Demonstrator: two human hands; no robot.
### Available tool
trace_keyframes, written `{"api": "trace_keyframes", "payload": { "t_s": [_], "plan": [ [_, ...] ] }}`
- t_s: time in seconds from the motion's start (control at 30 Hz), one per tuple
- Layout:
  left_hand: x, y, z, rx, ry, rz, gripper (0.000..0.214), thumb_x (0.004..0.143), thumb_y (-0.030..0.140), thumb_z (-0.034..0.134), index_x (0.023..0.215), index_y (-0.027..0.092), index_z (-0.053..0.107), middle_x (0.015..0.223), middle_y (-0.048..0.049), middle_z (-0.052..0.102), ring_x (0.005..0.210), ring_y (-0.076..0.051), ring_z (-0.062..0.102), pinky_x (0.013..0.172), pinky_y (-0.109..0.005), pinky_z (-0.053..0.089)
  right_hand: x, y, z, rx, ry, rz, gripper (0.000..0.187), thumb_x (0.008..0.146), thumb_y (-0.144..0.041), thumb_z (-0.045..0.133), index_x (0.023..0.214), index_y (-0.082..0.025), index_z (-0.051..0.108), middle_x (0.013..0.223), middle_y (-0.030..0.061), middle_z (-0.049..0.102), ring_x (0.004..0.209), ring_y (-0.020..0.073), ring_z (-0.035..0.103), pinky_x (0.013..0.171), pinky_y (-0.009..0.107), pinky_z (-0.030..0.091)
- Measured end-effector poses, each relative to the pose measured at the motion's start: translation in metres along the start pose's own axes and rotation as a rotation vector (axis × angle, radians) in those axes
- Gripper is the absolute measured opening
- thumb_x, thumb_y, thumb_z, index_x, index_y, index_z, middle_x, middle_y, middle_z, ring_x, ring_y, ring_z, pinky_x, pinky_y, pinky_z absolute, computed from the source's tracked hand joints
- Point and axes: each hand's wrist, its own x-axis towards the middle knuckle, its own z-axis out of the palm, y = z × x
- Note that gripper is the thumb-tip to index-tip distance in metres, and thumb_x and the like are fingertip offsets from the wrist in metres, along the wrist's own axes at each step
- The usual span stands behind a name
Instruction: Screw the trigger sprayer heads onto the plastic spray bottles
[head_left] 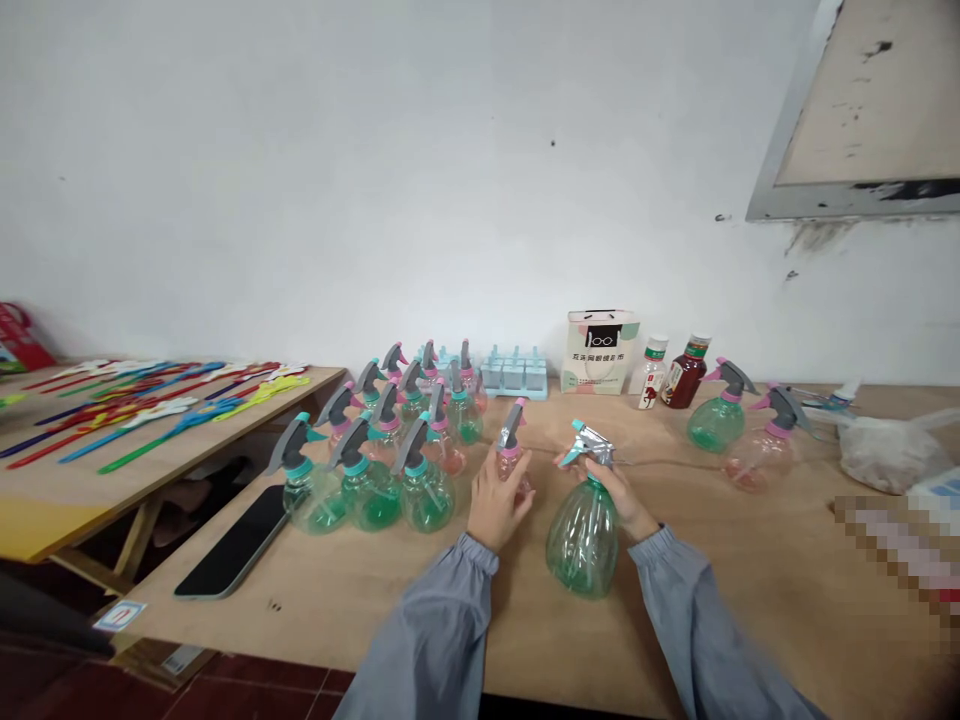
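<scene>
My right hand [616,490] is closed round the neck of a green spray bottle [581,545], just under its grey and turquoise trigger head. That bottle is slightly tilted, with a little green at its bottom. To its left, my left hand [499,497] has its fingers wrapped round a pink spray bottle [511,455] with a grey and pink head; the hand hides most of its body. Further left stand several green and pink spray bottles [427,490] in rows. Two more, a green spray bottle [716,420] and a pink spray bottle [761,455], stand at the right.
A black phone [232,545] lies at the table's left. Along the wall are a light blue mould [514,372], a paper bag [598,355] and two drink bottles [679,375]. A plastic bag [885,450] sits right. Colourful long items [172,410] cover another table.
</scene>
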Motion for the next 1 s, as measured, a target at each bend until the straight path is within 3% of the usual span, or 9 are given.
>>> {"api": "trace_keyframes", "payload": {
  "t_s": [0.13,0.33,0.43,0.53,0.73,0.93,1.0],
  "plan": [
    [0.001,0.001,-0.004,0.022,-0.025,-0.014,0.061,0.084,0.032,0.065,0.142,0.033,0.048,0.151,-0.0166,0.031,0.127,-0.034,0.05,0.098,-0.046,0.047,-0.004,-0.008,0.0,-0.161,0.042,-0.119,0.037,0.075,-0.062,0.066,0.074,-0.025,0.071,0.085,0.0063,0.071,0.09,0.0273,0.063,0.095,0.044,0.044],
    [0.001,0.002,-0.006,0.03,-0.04,-0.026,0.06,0.084,0.033,0.065,0.141,0.034,0.049,0.151,-0.0157,0.031,0.124,-0.033,0.052,0.098,-0.046,0.046,-0.004,-0.011,0.004,-0.084,-0.016,-0.022,0.043,0.073,-0.067,0.066,0.085,-0.027,0.074,0.089,0.0064,0.073,0.105,0.0296,0.062,0.103,0.044,0.04],
    [0.002,0.0,-0.007,0.022,-0.054,-0.023,0.061,0.084,0.033,0.065,0.143,0.034,0.048,0.151,-0.0159,0.032,0.125,-0.033,0.051,0.099,-0.046,0.046,-0.002,-0.006,0.004,-0.032,0.084,-0.026,0.053,0.073,-0.077,0.058,0.08,-0.026,0.071,0.084,0.0069,0.072,0.101,0.0291,0.063,0.098,0.044,0.044],
    [0.002,0.0,-0.008,0.02,-0.068,-0.02,0.062,0.084,0.034,0.065,0.144,0.035,0.047,0.151,-0.0158,0.033,0.127,-0.033,0.049,0.099,-0.047,0.045,-0.001,-0.003,0.003,0.025,0.162,-0.064,0.048,0.074,-0.074,0.061,0.081,-0.027,0.069,0.083,0.006,0.071,0.098,0.0284,0.064,0.092,0.042,0.047],
    [0.002,0.001,-0.01,0.023,-0.075,-0.032,0.064,0.084,0.034,0.066,0.144,0.036,0.045,0.15,-0.0159,0.034,0.127,-0.033,0.049,0.101,-0.048,0.043,0.001,-0.001,0.001,0.04,0.081,0.015,0.046,0.072,-0.07,0.065,0.089,-0.028,0.07,0.093,0.0073,0.074,0.102,0.0279,0.065,0.095,0.042,0.045],
    [0.002,0.001,-0.011,0.035,-0.092,-0.033,0.062,0.084,0.035,0.065,0.144,0.035,0.046,0.15,-0.0159,0.034,0.128,-0.033,0.049,0.101,-0.048,0.043,0.004,0.006,-0.006,-0.054,0.329,-0.114,0.043,0.075,-0.07,0.062,0.075,-0.027,0.068,0.08,0.0041,0.07,0.091,0.0256,0.064,0.094,0.042,0.045],
    [0.002,0.001,-0.01,0.036,-0.095,-0.031,0.062,0.085,0.035,0.064,0.144,0.035,0.045,0.15,-0.0164,0.035,0.128,-0.033,0.048,0.101,-0.048,0.043,0.004,0.005,-0.009,-0.108,0.366,-0.145,0.043,0.074,-0.071,0.062,0.076,-0.028,0.069,0.082,0.0038,0.071,0.096,0.0265,0.064,0.097,0.044,0.044]
  ]
}}
